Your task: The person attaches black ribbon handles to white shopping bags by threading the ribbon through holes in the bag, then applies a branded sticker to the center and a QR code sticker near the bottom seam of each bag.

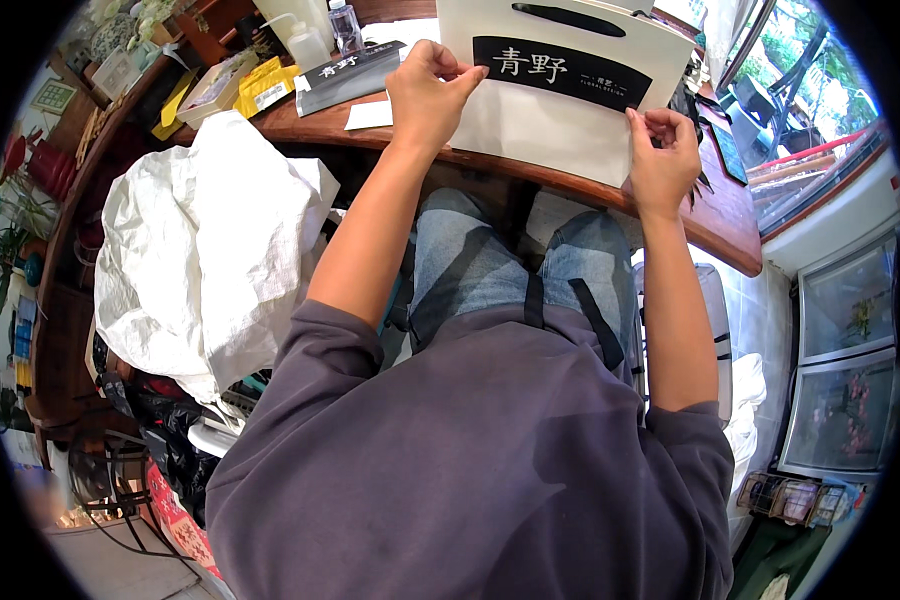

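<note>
A white paper bag [530, 130] with a dark slot handle stands on the wooden desk in front of me. Across its upper front lies a black label [570, 78] with white lettering. My left hand [426, 92] pinches the label's left end between thumb and fingers. At the lower right corner of the label, my right hand [662, 155] has its thumb and forefinger pressed together on the edge. Whether the label is stuck down or only held against the bag, I cannot tell. Similar black labels [345, 75] lie in a clear sleeve left of the bag.
Beside the sleeve are a white card [369, 115], yellow packets [266, 88] and a white squeeze bottle [306, 45]. A phone [727, 152] rests on the desk [715, 220] at the right. A large white sack [210, 240] bulges up by my left arm.
</note>
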Available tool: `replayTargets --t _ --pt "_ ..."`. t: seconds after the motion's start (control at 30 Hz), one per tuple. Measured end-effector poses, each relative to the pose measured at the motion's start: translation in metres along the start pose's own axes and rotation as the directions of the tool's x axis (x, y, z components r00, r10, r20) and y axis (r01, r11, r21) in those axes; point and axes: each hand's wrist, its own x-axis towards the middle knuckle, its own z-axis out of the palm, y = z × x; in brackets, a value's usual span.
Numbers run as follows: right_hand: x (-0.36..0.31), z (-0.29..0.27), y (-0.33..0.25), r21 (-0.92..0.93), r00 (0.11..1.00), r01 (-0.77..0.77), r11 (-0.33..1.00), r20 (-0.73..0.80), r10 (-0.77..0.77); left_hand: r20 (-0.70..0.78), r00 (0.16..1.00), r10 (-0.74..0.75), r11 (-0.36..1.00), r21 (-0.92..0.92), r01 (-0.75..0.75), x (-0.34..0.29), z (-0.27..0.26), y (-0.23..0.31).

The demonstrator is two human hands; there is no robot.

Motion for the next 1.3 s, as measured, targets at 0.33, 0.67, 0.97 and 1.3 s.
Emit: replayTargets --t 0.33,0.67,0.97,1.3 --pt "0.001 0.002 -0.003 -0.086 0.999 0.041 0.995 -0.006 -0.042 -0.029 0.999 -0.017 0.998 0.058 0.018 -0.002 0.004 0.005" --pt "0.003 0.002 -0.005 -0.119 0.997 0.078 0.990 -0.015 -0.080 -0.052 0.999 -0.010 0.998 0.062 0.013 -0.002 0.008 0.004" --pt "0.003 0.002 -0.005 -0.139 0.996 0.091 0.986 -0.007 -0.093 -0.056 0.998 -0.027 0.999 0.031 0.028 -0.001 0.012 -0.004" --pt "0.003 0.002 -0.008 -0.185 0.992 0.123 0.975 0.001 -0.125 -0.047 0.998 -0.031 0.995 0.089 0.035 -0.002 0.010 0.007"
